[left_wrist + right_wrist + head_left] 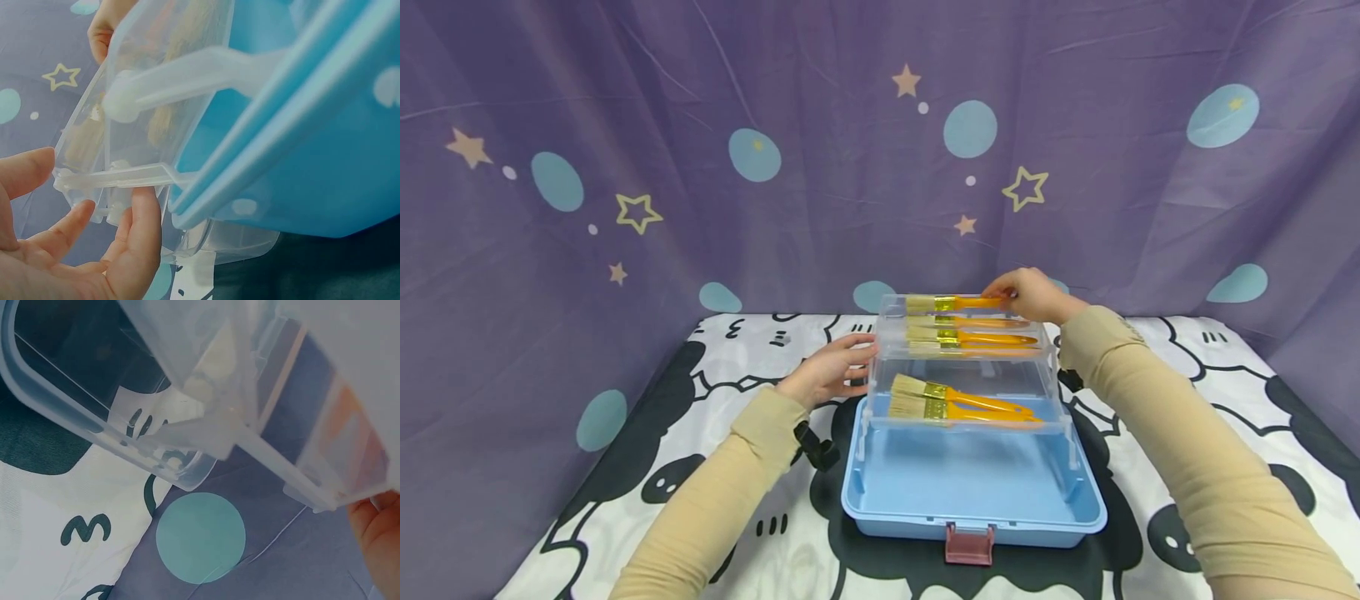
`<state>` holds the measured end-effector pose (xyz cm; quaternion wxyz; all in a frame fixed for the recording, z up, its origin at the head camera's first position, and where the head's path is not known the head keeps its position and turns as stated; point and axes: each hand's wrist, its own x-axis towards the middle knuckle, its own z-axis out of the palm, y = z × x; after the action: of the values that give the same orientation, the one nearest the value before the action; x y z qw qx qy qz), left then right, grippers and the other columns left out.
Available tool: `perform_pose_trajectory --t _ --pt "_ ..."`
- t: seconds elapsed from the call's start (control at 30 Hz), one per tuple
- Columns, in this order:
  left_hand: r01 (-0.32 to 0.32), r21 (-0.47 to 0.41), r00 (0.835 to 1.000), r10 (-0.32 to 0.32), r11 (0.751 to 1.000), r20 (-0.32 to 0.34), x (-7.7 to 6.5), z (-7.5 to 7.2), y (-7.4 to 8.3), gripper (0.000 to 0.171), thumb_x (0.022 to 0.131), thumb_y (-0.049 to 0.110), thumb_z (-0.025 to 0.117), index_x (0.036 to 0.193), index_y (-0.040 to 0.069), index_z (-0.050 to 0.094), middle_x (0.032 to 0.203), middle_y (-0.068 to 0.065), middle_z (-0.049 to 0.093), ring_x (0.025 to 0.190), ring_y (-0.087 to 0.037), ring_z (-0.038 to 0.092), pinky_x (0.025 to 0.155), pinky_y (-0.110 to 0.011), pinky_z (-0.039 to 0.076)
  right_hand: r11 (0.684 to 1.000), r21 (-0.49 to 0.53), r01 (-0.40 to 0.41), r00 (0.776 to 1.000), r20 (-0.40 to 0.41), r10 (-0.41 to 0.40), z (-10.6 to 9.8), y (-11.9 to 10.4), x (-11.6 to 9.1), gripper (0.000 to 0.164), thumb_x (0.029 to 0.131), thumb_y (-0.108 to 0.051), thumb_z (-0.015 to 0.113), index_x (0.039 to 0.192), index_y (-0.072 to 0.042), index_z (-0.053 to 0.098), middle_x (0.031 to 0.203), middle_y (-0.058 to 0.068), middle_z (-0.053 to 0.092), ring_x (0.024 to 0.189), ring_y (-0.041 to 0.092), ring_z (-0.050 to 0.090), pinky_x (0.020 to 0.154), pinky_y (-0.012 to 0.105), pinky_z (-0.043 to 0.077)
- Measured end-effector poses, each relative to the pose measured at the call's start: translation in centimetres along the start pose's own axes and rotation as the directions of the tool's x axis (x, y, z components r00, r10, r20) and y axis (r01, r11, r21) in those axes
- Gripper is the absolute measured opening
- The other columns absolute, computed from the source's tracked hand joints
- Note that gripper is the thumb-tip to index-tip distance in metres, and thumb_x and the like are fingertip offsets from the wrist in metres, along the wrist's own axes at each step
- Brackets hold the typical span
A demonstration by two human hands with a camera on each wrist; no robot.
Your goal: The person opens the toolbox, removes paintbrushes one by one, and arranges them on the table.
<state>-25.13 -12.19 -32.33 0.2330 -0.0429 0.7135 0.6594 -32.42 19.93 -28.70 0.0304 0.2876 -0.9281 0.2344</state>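
A light blue box [970, 479] stands unfolded, with clear tiered trays [1000, 375] raised above its base on pale hinge arms. Flat paintbrushes with orange handles and pale bristles lie in the tiers. Two paintbrushes [977, 402] rest in the lowest tray, and others lie in the upper compartments. At the top tier my right hand [1033, 293] pinches the handle of the rearmost paintbrush [946, 303]. My left hand [831, 371] touches the left side of the trays, its fingers spread; in the left wrist view the fingertips [145, 203] meet the tray near a hinge arm [125, 177].
A pink latch [968, 546] hangs at the box's front edge. The box sits on a black-and-white patterned cloth [760, 533]. Behind it hangs a purple curtain [850, 233] with stars and blue spots. A clear lid [125, 444] extends behind the trays.
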Motion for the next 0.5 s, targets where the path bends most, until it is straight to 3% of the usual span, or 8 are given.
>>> perform_pose_trajectory --t 0.5 --pt "0.009 0.007 1.0 -0.009 1.0 -0.005 -0.07 0.05 0.23 0.049 0.099 0.029 0.051 0.145 0.02 0.035 0.136 -0.009 0.042 0.131 -0.033 0.037 0.094 -0.04 0.047 1.0 0.01 -0.011 0.999 -0.032 0.011 -0.89 -0.42 -0.02 0.032 0.085 0.013 0.054 0.11 0.001 0.07 0.108 0.019 0.068 0.098 0.032 0.062 0.086 0.046 0.051"
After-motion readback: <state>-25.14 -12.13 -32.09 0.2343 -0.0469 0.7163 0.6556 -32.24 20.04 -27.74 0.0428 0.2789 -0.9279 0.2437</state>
